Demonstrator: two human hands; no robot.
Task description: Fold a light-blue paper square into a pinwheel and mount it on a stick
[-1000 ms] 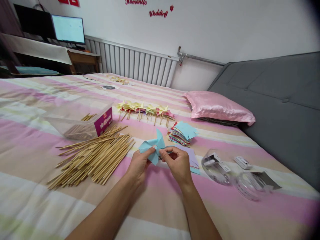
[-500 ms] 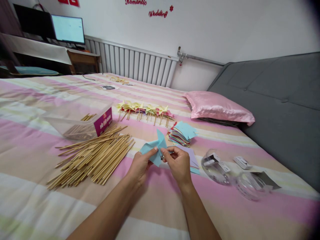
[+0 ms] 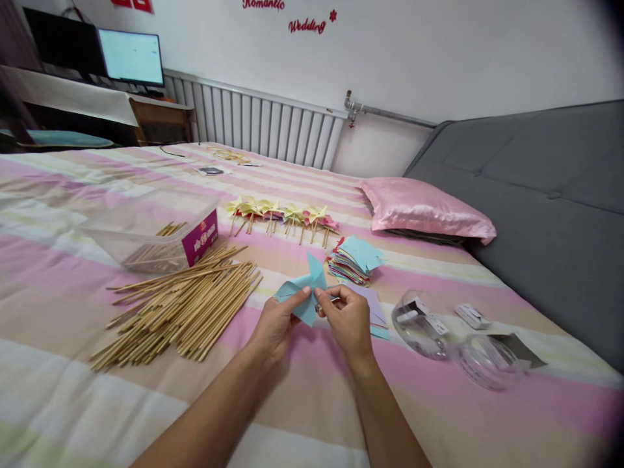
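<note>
A light blue paper pinwheel (image 3: 307, 305), its corners folded toward the centre, is held up over the bed between both hands. My left hand (image 3: 279, 318) grips its left side, thumb pressed near the middle. At the pinwheel's centre and right side, my right hand (image 3: 347, 318) pinches with thumb and forefinger; a small dark shiny thing shows by these fingertips, too small to name. Just beyond the right hand lie flat lilac and blue paper sheets (image 3: 373, 305) and a stack of cut coloured paper (image 3: 355, 260).
Wooden sticks (image 3: 190, 312) are heaped at left, beside a clear plastic box (image 3: 156, 244) with more sticks. Finished pinwheels (image 3: 277, 211) lie in a row farther back. Round clear containers (image 3: 419, 331) sit at right, near a small white box (image 3: 472, 317). Behind is a pink pillow (image 3: 429, 211).
The right thumb and forefinger have shifted slightly at the pinwheel's centre, so less of the small dark thing shows. The left hand keeps its hold.
</note>
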